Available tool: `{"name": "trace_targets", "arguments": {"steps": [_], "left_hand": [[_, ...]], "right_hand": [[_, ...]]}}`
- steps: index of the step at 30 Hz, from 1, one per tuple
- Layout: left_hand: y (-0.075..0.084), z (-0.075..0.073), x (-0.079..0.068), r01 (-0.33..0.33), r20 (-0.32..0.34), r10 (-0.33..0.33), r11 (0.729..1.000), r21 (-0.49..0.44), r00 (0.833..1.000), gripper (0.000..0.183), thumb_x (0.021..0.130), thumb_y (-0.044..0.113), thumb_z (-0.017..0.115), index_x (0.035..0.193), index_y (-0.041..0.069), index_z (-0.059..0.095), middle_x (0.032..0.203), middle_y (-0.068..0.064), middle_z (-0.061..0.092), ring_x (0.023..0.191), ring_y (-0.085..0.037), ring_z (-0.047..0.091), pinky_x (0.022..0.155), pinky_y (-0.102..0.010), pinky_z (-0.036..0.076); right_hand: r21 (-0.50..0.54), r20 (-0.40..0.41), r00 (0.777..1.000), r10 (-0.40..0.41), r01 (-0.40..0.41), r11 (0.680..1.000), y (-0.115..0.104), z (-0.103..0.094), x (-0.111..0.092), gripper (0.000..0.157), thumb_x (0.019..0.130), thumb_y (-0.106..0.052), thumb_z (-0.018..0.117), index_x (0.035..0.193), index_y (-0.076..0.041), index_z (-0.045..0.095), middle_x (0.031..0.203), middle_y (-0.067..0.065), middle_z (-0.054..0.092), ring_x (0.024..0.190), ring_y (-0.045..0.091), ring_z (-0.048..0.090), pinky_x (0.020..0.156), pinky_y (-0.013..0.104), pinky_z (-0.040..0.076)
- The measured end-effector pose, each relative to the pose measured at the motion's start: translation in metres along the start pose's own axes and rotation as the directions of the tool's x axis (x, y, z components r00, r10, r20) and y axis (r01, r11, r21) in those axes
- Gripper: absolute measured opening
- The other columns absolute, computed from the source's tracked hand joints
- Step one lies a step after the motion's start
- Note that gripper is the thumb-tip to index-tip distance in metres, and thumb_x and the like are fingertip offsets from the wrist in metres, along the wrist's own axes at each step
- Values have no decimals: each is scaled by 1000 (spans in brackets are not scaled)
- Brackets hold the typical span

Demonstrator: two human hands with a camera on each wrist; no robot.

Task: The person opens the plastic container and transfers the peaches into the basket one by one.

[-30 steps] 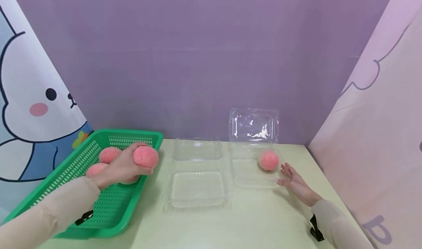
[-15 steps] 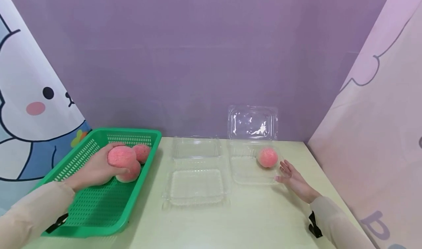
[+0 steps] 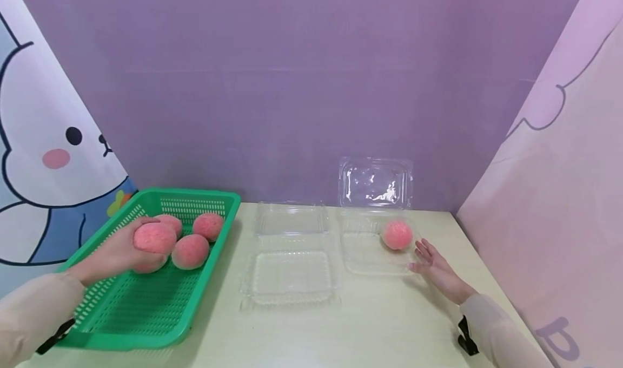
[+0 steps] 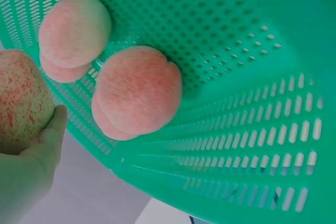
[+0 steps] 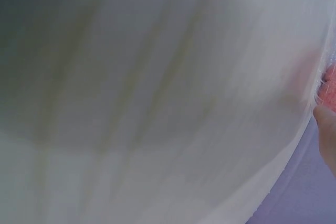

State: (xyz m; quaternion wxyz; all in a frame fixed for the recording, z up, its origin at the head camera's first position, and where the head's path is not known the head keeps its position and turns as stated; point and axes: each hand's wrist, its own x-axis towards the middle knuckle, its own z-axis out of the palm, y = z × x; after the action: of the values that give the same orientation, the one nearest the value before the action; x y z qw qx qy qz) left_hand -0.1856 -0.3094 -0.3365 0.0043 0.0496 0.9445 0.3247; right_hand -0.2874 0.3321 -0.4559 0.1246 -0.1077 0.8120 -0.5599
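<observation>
My left hand (image 3: 119, 251) grips a pink peach (image 3: 154, 238) over the left part of a green basket (image 3: 187, 316). Close around it in the basket lie several more peaches, one near the right wall (image 3: 208, 227) and another peach (image 3: 190, 251) in front of that. In the left wrist view, the thumb presses against the held, speckled peach (image 4: 21, 98) at the left edge. My right hand (image 3: 440, 273) has its fingers spread beside the right edge of an open clear plastic clamshell box (image 3: 365, 262), in which a single peach (image 3: 397, 235) sits at the right.
Left of that box, a second clear clamshell (image 3: 292, 276) lies open on the pale table (image 3: 311, 335). The first box's lid (image 3: 375, 184) stands up against the purple back wall (image 3: 311, 86). Printed panels close off both sides.
My left hand has carried the peach from the basket's right rim leftward over the basket, uncovering the peaches on the right. My right hand has stayed by the clamshell.
</observation>
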Motion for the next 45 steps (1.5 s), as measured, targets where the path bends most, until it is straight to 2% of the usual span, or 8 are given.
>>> {"name": "trace_targets", "arguments": {"steps": [7,11,16,22,28,36,42,45], "left_hand": [[-8,-1,-4,-48,42,48,999,-14,998,62,82,35,65,135,18,37,121,-7,51,98,-13,49,68,-29,47],[-16,0,-8,-26,36,26,1000,-3,999,57,81,33,68,127,11,42,108,-12,55,85,-12,53,61,-27,44],[-27,3,-14,30,9,-31,997,65,999,83,78,34,70,135,-7,26,123,-25,48,91,-18,55,65,-30,48],[-41,4,-17,38,39,-39,999,24,998,72,80,31,69,131,-4,32,107,-15,57,77,-8,54,61,-26,47],[-54,8,-19,13,119,-1,995,-97,993,52,81,22,68,118,-3,42,87,-10,56,69,-12,53,55,-27,43],[-70,17,-26,69,94,-71,997,27,993,82,76,30,73,133,-7,28,120,-20,49,84,-9,50,65,-24,45],[-79,22,-33,60,85,-66,995,75,994,88,73,30,75,134,-12,27,125,-29,46,88,1,49,69,-24,47],[-80,21,-34,62,89,-68,996,68,994,88,74,28,75,133,-14,26,126,-31,45,91,-3,51,69,-24,48]], "right_hand": [[17,-2,1000,-8,8,1000,0,-1,0,95,88,-20,58,144,-4,-17,152,19,-8,138,40,-2,108,56,13],[40,8,1000,-20,20,999,-2,-2,0,95,89,-20,58,143,-4,-18,152,19,-9,138,40,-4,109,56,10],[35,12,1000,-19,19,999,-2,-2,1,95,89,-21,58,143,-4,-19,152,20,-10,138,41,-4,109,56,10],[22,5,1000,-12,12,1000,-3,-1,2,95,89,-21,58,143,-5,-18,152,19,-8,138,40,-2,109,56,11],[29,4,1000,-6,6,1000,-5,-2,2,96,89,-20,58,143,-4,-19,151,21,-9,138,41,-3,109,56,11],[37,4,1000,-11,11,999,-6,-1,2,95,89,-18,58,143,-6,-20,151,21,-9,138,42,-3,108,58,10],[35,10,1000,2,-3,999,-3,-1,2,95,89,-19,58,143,-5,-19,152,21,-9,138,41,-3,109,56,11],[30,15,1000,6,-7,1000,-2,0,2,95,89,-19,58,143,-4,-20,151,21,-10,138,41,-4,109,56,11]]}}
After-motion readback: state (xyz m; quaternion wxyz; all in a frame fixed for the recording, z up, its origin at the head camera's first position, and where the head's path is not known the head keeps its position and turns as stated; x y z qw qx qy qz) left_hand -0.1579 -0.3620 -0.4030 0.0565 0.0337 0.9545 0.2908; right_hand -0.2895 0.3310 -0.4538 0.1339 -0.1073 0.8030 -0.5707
